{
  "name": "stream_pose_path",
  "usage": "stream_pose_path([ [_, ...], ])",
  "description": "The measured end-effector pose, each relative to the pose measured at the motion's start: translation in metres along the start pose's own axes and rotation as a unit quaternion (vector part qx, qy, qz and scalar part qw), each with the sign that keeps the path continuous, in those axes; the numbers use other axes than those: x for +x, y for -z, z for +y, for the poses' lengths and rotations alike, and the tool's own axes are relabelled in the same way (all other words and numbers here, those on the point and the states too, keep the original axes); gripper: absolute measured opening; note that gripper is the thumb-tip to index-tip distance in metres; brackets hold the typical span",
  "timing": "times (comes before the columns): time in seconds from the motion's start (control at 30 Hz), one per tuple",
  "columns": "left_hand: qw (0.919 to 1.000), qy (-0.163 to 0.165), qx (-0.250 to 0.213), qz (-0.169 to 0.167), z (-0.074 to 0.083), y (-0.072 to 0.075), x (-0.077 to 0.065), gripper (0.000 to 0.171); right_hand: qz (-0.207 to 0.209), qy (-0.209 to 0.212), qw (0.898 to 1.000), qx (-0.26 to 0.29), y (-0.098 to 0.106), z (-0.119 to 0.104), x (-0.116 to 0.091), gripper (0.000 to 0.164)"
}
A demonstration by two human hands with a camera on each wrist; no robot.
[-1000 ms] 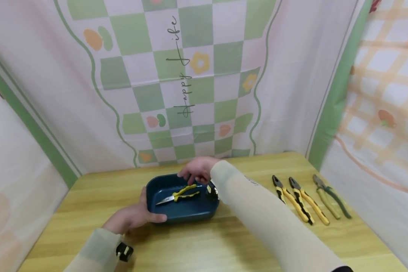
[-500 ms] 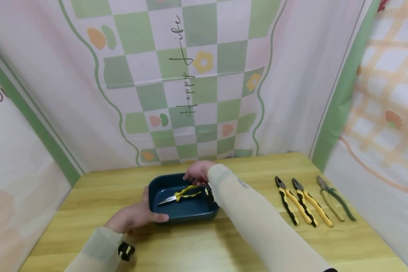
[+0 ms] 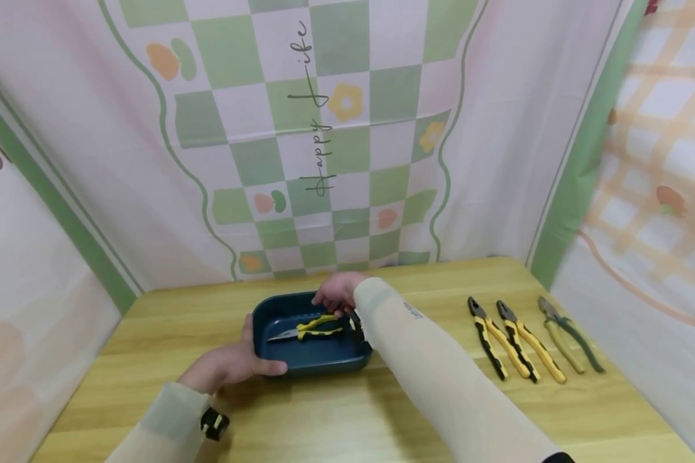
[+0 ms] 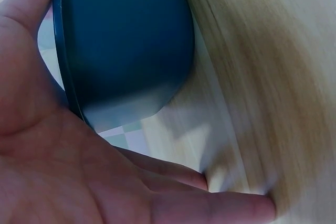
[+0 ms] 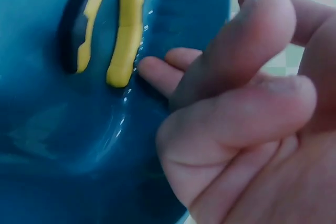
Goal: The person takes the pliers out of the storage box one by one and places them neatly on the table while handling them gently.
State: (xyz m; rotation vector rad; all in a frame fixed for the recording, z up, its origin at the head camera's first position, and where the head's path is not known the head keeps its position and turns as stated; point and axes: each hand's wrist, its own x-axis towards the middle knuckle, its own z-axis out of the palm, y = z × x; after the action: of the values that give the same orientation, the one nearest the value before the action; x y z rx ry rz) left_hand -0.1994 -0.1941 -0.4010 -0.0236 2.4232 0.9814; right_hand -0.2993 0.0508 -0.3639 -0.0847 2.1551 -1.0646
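A dark blue rectangular tray (image 3: pixel 324 352) rests on the table, holding long-nose pliers (image 3: pixel 301 332) with yellow-and-black handles. My left hand (image 3: pixel 231 366) braces the tray's left end. Its thumb lies along the near side; in the left wrist view the other fingers (image 4: pixel 231 205) stretch out straight beside the tray wall (image 4: pixel 126 40). Over the tray's back right part hangs my right hand (image 3: pixel 338 290), fingers loosely bent around nothing. One fingertip (image 5: pixel 152 72) sits right beside the end of the yellow handle (image 5: pixel 126 51) in the right wrist view.
On the right side of the table lie two pliers (image 3: pixel 488 337) (image 3: pixel 521 341) with yellow-and-black handles. Beside them are pliers (image 3: pixel 567 334) with one green handle. A checkered cloth (image 3: pixel 336 154) hangs behind the table's (image 3: pixel 324 418) back edge.
My right hand's fingers have drawn in and sunk a little toward the handle ends. The view has shifted slightly. My left hand, the tray and the pliers stay as they were.
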Motion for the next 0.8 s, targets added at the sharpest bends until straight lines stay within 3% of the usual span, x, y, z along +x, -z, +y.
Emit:
stream_pose_path([
  [0.1,1.0000,0.002,0.003,0.002,0.000,0.000,0.001,0.148,0.007,0.006,0.999,-0.045,-0.003,0.000,-0.001,0.023],
  [0.23,1.0000,0.003,0.007,0.001,0.001,0.001,0.001,0.149,0.014,0.003,0.993,-0.118,-0.007,-0.002,0.000,0.041],
  [0.33,1.0000,0.001,0.004,0.001,0.002,0.003,0.001,0.148,0.026,-0.001,0.982,-0.185,-0.007,-0.005,0.004,0.039],
  [0.43,1.0000,-0.003,0.002,0.002,0.003,0.004,0.001,0.148,0.050,0.004,0.952,-0.302,-0.008,-0.006,0.009,0.027],
  [0.53,1.0000,-0.002,0.005,0.003,0.003,0.005,0.001,0.148,0.064,0.029,0.902,-0.426,-0.013,-0.005,0.013,0.022],
  [0.6,1.0000,-0.001,0.008,0.003,0.003,0.004,0.002,0.148,0.062,0.049,0.876,-0.476,-0.017,-0.005,0.014,0.024],
  [0.7,1.0000,0.001,0.009,0.002,0.001,0.003,0.002,0.148,0.059,0.066,0.857,-0.508,-0.024,-0.006,0.015,0.028],
  [0.8,1.0000,0.005,0.008,0.002,0.000,0.002,0.002,0.148,0.066,0.057,0.845,-0.527,-0.031,-0.008,0.013,0.014],
])
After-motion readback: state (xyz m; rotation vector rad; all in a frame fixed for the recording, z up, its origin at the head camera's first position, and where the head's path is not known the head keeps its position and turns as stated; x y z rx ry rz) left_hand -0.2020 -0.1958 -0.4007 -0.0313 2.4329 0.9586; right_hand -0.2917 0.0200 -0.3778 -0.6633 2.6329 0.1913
